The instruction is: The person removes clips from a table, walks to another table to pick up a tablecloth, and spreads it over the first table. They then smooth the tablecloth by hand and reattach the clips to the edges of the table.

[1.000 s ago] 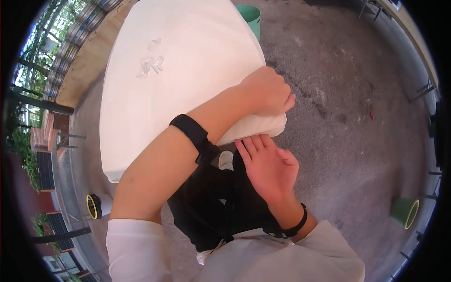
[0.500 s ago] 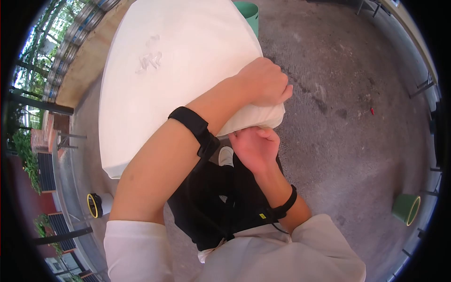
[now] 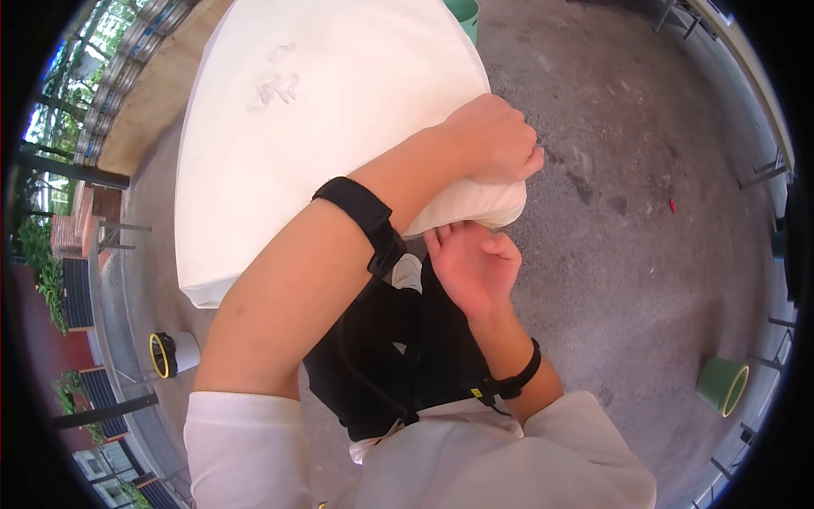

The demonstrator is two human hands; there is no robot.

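White cloth [image 3: 339, 51] is in the left and middle of the head view, spread from the near side to the far edge of what shows, with a thick, rounded border along its near right corner. Two see-through, crumpled bits [image 3: 275, 89] lie on it toward the far left, one just beyond the other. The left hand [image 3: 492, 140] rests at the right edge of the cloth, its forearm crossing above the surface from the near left. Its fingers are curled in, back of the hand upward, and I cannot tell whether cloth is pinched inside. The right hand [image 3: 475, 270] is nearer, below that same corner, palm turned up and thumb apart from the palm. Its fingertips meet the near border and partly pass under it; whether they grip the fabric is hidden.

A black strap [image 3: 360, 216] circles the left forearm, and a black wristband [image 3: 519, 375] the right wrist. Between the arms show black trousers [image 3: 381, 348] and a white shoe [image 3: 407, 271]. On the grey floor [image 3: 593, 280], a small red scrap [image 3: 672, 205] lies well right of the cloth. One green bucket [image 3: 465, 15] stands at its far right edge, another green tub [image 3: 721, 386] at the near right, and a white bin [image 3: 186, 350] with a yellow rim at the near left.
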